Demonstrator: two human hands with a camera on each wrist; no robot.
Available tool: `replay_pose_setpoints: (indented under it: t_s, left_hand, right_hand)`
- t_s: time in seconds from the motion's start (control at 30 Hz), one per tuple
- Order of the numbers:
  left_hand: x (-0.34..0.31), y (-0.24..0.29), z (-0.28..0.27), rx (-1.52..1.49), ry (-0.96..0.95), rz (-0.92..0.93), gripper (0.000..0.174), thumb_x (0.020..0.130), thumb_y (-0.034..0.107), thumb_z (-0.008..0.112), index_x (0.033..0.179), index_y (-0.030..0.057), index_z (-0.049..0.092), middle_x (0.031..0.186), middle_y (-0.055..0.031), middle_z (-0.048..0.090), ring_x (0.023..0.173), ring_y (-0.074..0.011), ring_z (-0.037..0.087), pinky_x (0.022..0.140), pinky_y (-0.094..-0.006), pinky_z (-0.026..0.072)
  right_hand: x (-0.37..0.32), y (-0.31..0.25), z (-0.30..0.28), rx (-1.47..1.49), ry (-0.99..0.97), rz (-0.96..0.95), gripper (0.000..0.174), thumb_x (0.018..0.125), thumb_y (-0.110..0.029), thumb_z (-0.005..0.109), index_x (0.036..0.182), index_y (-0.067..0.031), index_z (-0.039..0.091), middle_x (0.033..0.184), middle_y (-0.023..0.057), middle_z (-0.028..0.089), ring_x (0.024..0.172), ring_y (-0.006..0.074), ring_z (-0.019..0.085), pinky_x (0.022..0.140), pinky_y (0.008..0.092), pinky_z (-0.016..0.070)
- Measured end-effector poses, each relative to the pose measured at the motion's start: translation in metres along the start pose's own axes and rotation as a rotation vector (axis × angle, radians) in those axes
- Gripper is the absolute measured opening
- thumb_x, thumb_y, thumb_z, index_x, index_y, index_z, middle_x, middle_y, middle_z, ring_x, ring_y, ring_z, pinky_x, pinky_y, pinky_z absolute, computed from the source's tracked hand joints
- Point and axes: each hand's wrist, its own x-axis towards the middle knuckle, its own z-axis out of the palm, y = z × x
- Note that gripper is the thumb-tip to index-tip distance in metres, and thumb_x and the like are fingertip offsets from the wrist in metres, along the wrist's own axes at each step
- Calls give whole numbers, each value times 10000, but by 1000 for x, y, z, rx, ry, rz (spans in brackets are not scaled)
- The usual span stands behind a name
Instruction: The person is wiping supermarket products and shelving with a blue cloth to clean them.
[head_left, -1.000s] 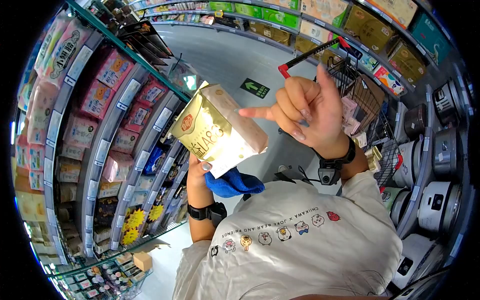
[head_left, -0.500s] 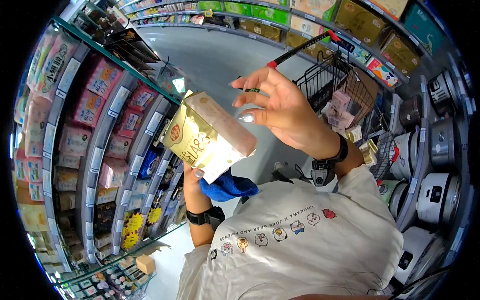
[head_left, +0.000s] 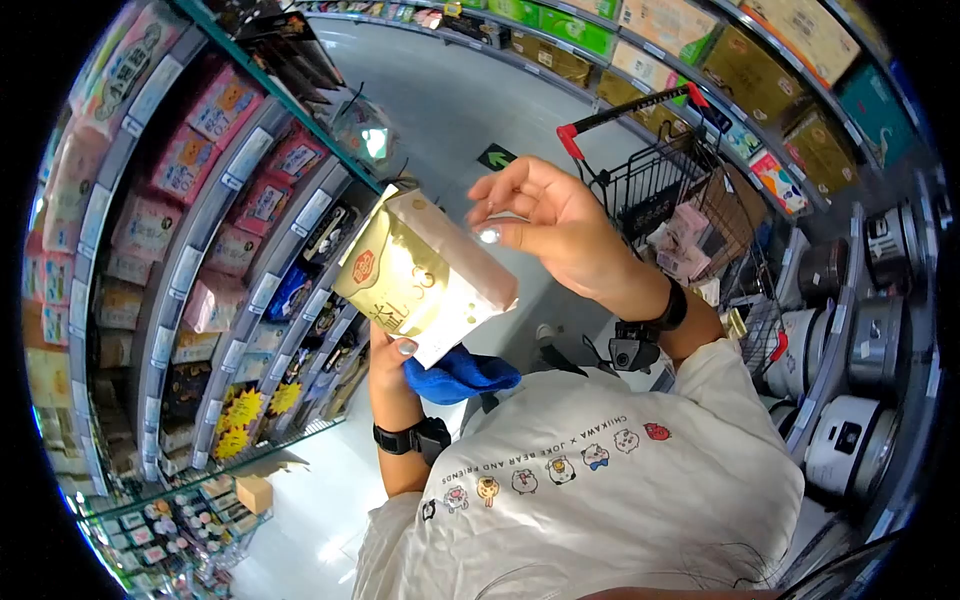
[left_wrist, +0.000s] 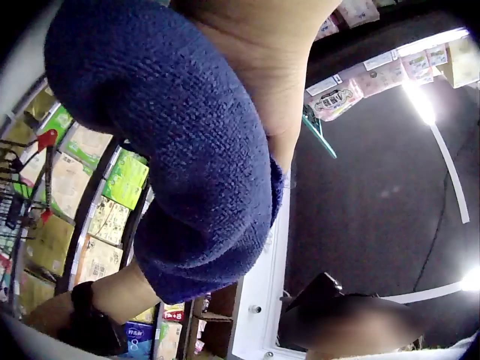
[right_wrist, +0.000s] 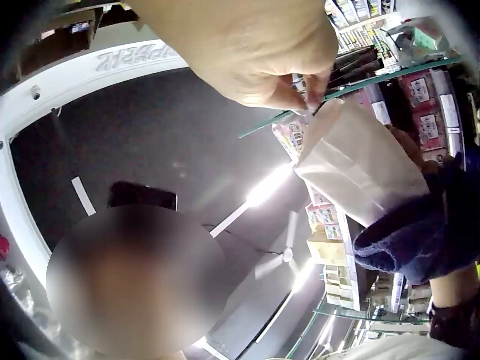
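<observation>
A gold and pale pink tissue pack (head_left: 400, 270) stands tilted in my left hand (head_left: 390, 362), the thumb lying on its lower edge. From the same hand a blue cloth (head_left: 462, 374) hangs below the pack; it covers much of the left wrist view, beside the palm (left_wrist: 255, 52). My right hand (head_left: 560, 225) is raised by the pack's upper right side, its fingers loosely bent and the thumb near them. The right wrist view has its fingertips (right_wrist: 309, 105) near the pack's top corner, and the pack's pale side (right_wrist: 360, 161) faces that camera.
Shelves of pink packs (head_left: 185, 160) rise along the left. A shopping cart (head_left: 650, 165) with pink packs in it stands ahead on the right. Rice cookers (head_left: 845, 445) line the right shelf. Boxed goods (head_left: 745, 60) fill the far shelf, and a small carton (head_left: 254, 494) sits lower left.
My right hand's pointing finger has drawn back and its fingers have come nearer the thumb. The left hand still holds the pack and cloth. The view has swung slightly.
</observation>
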Motion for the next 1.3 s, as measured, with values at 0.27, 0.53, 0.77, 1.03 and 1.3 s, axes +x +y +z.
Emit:
replay_pose_setpoints:
  t_s: [0.27,0.53,0.77,1.03,1.3]
  left_hand:
    - [-10,5,-19,204,78,80,626,685,118,742,1210,-21,429,1113,-111,585,990,-180,580,885,-314,440]
    - [-58,34,-65,220,175,168,764,736,84,690,1365,11,263,1155,-145,549,920,-168,597,764,-258,495]
    - [-135,108,-123,593,266,265,931,639,2,656,1435,86,181,1036,-112,599,613,-66,524,533,-170,409]
    - [-202,137,-180,616,371,263,922,632,-24,645,1432,82,201,1078,-116,588,617,-36,456,530,-162,372]
    - [-234,159,-220,667,444,342,894,624,-16,635,1418,50,230,844,-87,652,567,-46,435,531,-162,357]
  right_hand:
    - [18,44,4,-380,-279,119,653,790,-144,679,1327,-8,332,1214,138,505,1114,193,499,903,327,431]
    - [36,93,65,-20,-210,523,600,830,-119,605,1344,-35,305,1152,131,539,1064,183,540,844,324,471]
    - [44,142,178,405,-128,578,557,892,-165,517,1382,-185,254,1248,49,476,1131,201,508,899,378,461]
    - [41,183,277,337,-247,787,518,915,-319,445,1386,-228,247,1350,77,374,1170,304,468,719,515,540]
    - [65,255,321,589,-447,1055,507,876,-390,385,1302,-115,407,1208,133,522,1033,355,551,765,547,476]
